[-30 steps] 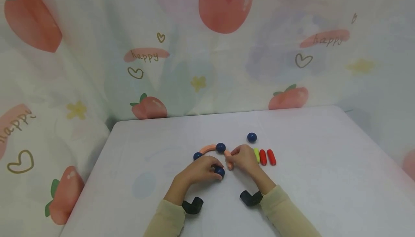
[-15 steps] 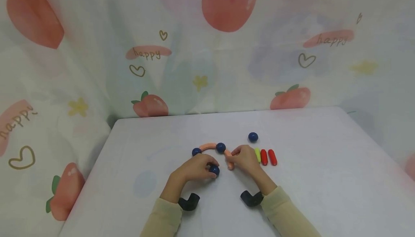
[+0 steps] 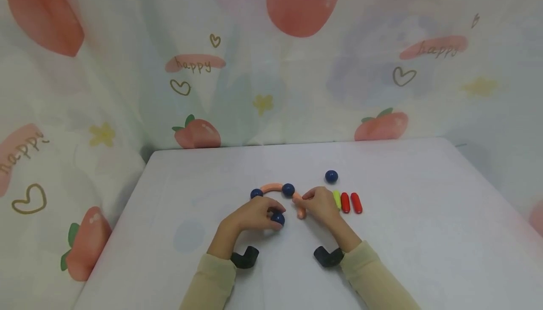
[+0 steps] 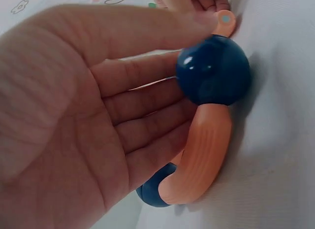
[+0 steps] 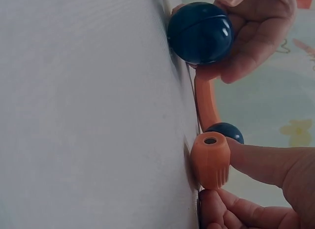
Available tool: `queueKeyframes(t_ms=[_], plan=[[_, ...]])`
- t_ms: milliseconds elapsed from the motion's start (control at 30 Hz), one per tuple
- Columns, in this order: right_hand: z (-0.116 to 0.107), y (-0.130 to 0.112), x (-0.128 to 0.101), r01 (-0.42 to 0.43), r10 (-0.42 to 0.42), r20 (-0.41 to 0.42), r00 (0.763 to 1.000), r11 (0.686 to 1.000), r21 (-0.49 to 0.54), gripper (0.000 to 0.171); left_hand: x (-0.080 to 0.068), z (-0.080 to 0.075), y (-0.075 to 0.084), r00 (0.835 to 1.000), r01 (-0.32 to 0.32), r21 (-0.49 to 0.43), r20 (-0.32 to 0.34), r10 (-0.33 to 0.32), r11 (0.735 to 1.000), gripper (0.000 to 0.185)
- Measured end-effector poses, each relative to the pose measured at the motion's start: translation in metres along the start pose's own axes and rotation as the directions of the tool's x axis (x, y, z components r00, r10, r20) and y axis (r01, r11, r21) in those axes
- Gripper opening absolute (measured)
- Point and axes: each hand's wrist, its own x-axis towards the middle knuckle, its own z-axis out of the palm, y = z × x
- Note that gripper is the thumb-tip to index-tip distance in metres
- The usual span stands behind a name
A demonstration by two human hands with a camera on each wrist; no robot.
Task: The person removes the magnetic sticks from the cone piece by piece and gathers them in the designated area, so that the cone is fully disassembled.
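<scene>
Working low over the white worktop (image 3: 403, 234), head view: left grip (image 3: 256, 213) has thumb and fingers round the near navy ball (image 3: 277, 219); right grip (image 3: 322, 204) pinches the right orange rod (image 3: 300, 212). Ball and free rod end sit apart. Back orange rod (image 3: 271, 187) bridges the far-left navy ball (image 3: 256, 193) and middle navy ball (image 3: 288, 190). Spare navy ball (image 3: 332, 176), lime-green rod (image 3: 337, 200) and two red rods (image 3: 345, 203) lie to the right. My worry: uneven pull from the two hands could break the arc at a joint.

Left wrist: grip spread to the ball's width, thumb one side, fingers the other. Left orange rod (image 4: 206, 145) meets that ball and curves to another navy one. Ball is glossy and round, so a loose pinch could slip; twisting could pop the rod off. Rod looks matte, bent, grooved lengthwise.

Right wrist: grip only rod-wide, thumb against fingertips. Rod's free end faces the lens: flat rim, dark round inset. Magnet maybe, can't confirm. If so, a bad angle could seat it crooked. Near ball shows a seam.
</scene>
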Motion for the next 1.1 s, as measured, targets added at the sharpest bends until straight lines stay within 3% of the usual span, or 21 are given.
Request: queueKeyframes(t_ms=[100,200,333,400,467,567,733,1100], plan=[[-0.001,0.0,0.0,-0.003,0.003,0.0,1.0,1.0,0.001,0.032,0.003,-0.002,0.001,1.0,0.015,-0.063,-0.018,-0.016,0.998,0.036],[-0.002,-0.002,0.0,-0.004,0.004,0.0,1.0,1.0,0.003,0.031,0.011,-0.006,0.0,0.995,-0.037,-0.107,-0.097,0.027,0.994,0.03],[-0.005,-0.002,0.0,0.0,0.0,0.003,1.0,1.0,0.007,0.03,0.029,-0.015,0.0,0.97,-0.115,-0.053,-0.219,0.101,0.992,0.028],[-0.006,-0.002,0.0,-0.004,0.004,0.004,1.0,1.0,0.009,0.031,0.039,-0.02,0.0,0.968,-0.099,-0.01,-0.231,0.094,0.995,0.03],[-0.006,-0.002,0.0,-0.014,0.014,0.011,1.0,1.0,0.009,0.032,0.048,-0.024,-0.001,0.975,-0.068,0.048,-0.209,0.077,0.997,0.032],[-0.005,-0.002,-0.001,-0.024,0.024,0.025,0.999,1.0,0.019,0.033,0.06,-0.027,-0.002,0.992,-0.027,0.103,-0.117,0.039,0.994,0.037],[-0.003,-0.001,-0.003,-0.017,0.016,0.031,0.999,0.999,0.046,0.03,0.074,-0.027,0.0,1.0,0.01,0.107,-0.009,-0.009,0.994,0.04],[-0.002,-0.002,-0.003,0.005,-0.005,0.005,1.0,1.0,0.005,0.027,0.081,-0.023,-0.001,1.0,-0.018,0.112,-0.009,0.019,0.994,0.033]])
